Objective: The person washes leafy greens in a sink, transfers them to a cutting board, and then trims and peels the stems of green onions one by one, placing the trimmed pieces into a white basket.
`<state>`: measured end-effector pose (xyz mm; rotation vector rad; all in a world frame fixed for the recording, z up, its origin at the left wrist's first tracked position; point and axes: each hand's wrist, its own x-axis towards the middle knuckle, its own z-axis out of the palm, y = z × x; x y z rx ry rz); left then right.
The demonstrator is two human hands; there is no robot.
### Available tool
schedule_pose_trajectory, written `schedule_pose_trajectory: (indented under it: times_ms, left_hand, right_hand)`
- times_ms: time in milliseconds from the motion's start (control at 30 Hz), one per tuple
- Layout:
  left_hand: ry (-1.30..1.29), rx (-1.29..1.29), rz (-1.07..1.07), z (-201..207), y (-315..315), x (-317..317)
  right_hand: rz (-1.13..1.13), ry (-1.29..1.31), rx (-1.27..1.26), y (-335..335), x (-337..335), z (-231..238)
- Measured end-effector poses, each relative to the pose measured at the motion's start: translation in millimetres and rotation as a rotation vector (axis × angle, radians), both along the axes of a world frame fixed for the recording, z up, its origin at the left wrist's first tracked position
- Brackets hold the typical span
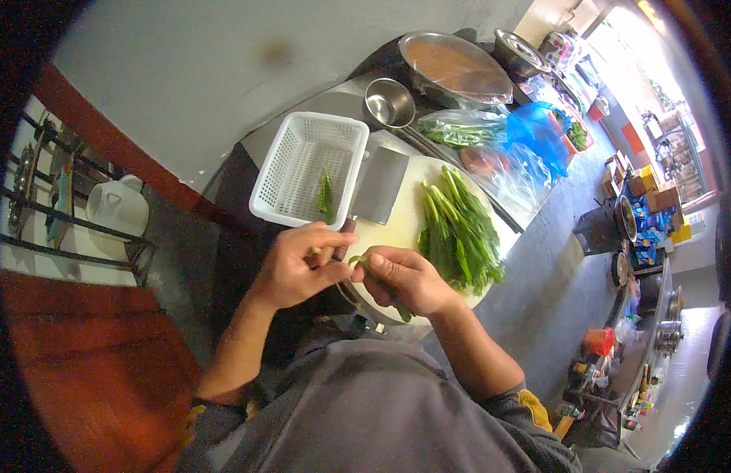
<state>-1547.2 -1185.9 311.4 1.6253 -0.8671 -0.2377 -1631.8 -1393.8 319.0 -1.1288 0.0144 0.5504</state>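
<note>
My right hand (pixel 405 282) is closed around a green leafy vegetable stalk (pixel 358 260), whose pale stem end sticks out toward my other hand. Close beside it, my left hand (pixel 296 268) has its fingers bent in a pinch, with a small pale green stem piece (pixel 315 251) showing between them. Both hands are above the near edge of a round cutting board (pixel 409 169). A bunch of leafy greens (pixel 460 229) lies on the board's right side. A cleaver (pixel 381 188) rests at its left, handle toward me. One green leaf (pixel 325 193) is in the white plastic basket (pixel 272 177).
Behind the board stand a small steel bowl (pixel 390 103) and a large film-covered basin (pixel 456 67). Bagged greens (pixel 464 128) and a blue plastic bag (pixel 537 135) lie at the right. A metal rack (pixel 74 232) holds a white jug (pixel 117 206) at far left.
</note>
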Motion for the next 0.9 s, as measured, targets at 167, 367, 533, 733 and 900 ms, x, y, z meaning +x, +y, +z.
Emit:
schedule_pose_trajectory:
  times_ms: [167, 367, 533, 733, 900]
  left_hand:
    - [-0.243, 0.013, 0.084, 0, -20, 0]
    - [-0.564, 0.207, 0.110, -6, -29, 7]
    - [-0.538, 0.222, 0.095, -24, -33, 6]
    - [-0.539, 0.238, -0.061, -42, -31, -20]
    - [-0.048, -0.024, 0.248, -53, -4, -29]
  right_hand:
    - [-0.115, -0.106, -0.123, 13, -1, 3]
    - [-0.392, -0.332, -0.679, 31, 0, -14]
    - [-0.550, -0.003, -0.246, 46, 2, -49]
    - [-0.657, 0.013, -0.265, 44, 13, -69]
    - [-0.529, -0.011, -0.283, 43, 25, -68]
